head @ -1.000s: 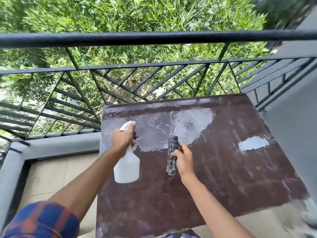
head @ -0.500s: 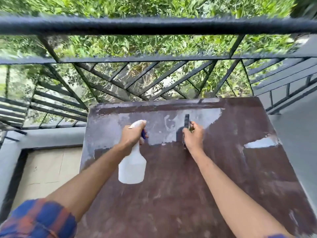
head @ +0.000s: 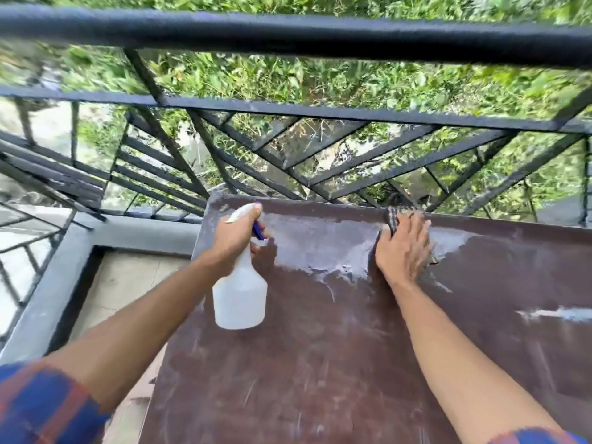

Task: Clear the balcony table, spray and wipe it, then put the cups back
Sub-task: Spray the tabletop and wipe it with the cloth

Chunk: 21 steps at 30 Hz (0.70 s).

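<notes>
1. The left hand [head: 235,238] is curled round the neck of a white plastic spray bottle [head: 240,296] and holds it upright over the left part of a dark brown flat-topped desk [head: 320,363]
2. The bottle's white nozzle pokes out above the hand, its blue trigger [head: 258,230] shows by the fingers, and its rounded body hangs below the hand
3. The right hand [head: 403,248] lies flat, fingers straight and close together, pressing a grey checked cloth [head: 392,219] onto the desk at its far edge
4. The cloth shows past the fingertips and a little at the hand's right side; the rest is hidden under the palm
5. Pale wet smears cover the far half of the desk between the 2 hands, and 1 pale streak lies well to the right; the near half is duller with faint scratches
6. A black metal railing [head: 288,36] with diagonal bars stands just behind the desk's far edge, with blurred green foliage [head: 320,81] beyond
7. Left of the desk are a grey concrete ledge [head: 64,283] and a beige floor [head: 128,283]
8. A blue and red plaid sleeve [head: 41,408] covers the left upper arm
</notes>
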Tool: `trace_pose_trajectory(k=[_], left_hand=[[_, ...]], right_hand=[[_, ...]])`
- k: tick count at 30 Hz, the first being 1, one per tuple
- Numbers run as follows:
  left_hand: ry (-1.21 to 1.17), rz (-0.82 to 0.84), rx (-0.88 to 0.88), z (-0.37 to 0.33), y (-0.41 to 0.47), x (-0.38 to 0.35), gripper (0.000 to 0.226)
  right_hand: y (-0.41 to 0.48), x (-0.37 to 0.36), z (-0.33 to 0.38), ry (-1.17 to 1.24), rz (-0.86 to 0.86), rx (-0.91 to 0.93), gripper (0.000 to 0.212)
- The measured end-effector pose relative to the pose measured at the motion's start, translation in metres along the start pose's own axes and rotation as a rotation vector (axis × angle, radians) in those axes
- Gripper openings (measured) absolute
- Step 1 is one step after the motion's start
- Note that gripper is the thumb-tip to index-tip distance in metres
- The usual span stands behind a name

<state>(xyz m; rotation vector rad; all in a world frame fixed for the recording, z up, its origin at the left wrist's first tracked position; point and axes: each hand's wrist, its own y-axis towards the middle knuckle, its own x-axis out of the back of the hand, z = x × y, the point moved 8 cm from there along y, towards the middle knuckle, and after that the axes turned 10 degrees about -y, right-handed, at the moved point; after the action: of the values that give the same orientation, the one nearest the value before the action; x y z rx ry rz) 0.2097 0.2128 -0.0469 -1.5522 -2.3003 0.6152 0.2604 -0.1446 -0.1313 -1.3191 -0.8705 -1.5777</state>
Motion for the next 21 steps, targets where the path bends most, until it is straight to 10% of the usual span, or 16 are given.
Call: trace_pose_trajectory(k=[4, 15, 21], left_hand=[[-0.05, -0.065, 0.007, 0.0, 0.018, 0.047, 0.016], [-0.036, -0.147, -0.028, 0.006, 0.018, 0.149, 0.028], [-0.04, -0.164, -0.03, 0.011, 0.008, 0.174, 0.038]], right_hand=[[-0.004, -0.01, 0.053, 0.042, 0.013, -0.026, 0.057], [-0.137, -0.073, 0.363, -0.052, 0.271, 0.718, 0.072], [-0.193, -0.089, 0.388, -0.109, 0.294, 0.962, 0.064]])
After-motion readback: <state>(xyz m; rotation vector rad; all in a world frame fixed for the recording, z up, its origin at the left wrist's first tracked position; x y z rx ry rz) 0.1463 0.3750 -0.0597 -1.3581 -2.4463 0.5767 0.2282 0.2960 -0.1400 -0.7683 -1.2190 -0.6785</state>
